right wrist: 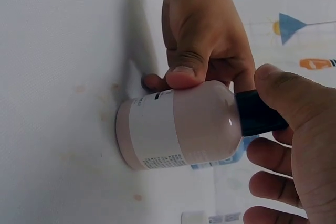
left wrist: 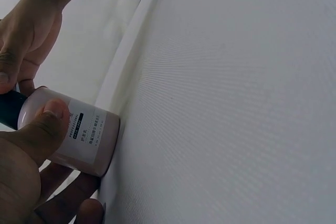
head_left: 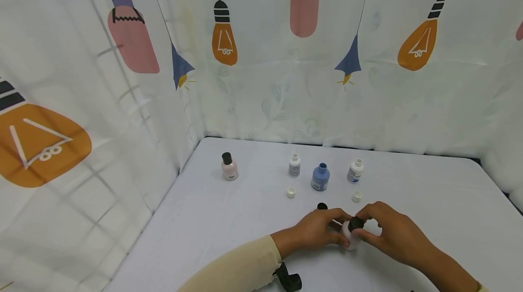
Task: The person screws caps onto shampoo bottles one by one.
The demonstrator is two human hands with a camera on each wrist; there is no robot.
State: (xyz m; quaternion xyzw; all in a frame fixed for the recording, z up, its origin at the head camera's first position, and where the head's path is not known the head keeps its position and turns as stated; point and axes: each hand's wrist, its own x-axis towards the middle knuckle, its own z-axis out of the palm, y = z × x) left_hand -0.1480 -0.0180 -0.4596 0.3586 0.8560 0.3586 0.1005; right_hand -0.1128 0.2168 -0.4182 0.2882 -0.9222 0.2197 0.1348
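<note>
Left hand (head_left: 312,230) grips the pink bottle (right wrist: 202,124), likely to steady it, while right hand (head_left: 396,233) pinches its black cap (right wrist: 257,114)

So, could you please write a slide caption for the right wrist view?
Left hand holds a pale pink bottle; right hand grips its dark cap.

The right hand (right wrist: 318,150) pinches the dark cap (right wrist: 256,113) of a pink labelled bottle (right wrist: 206,121) that the left hand (right wrist: 207,35) holds.
</note>
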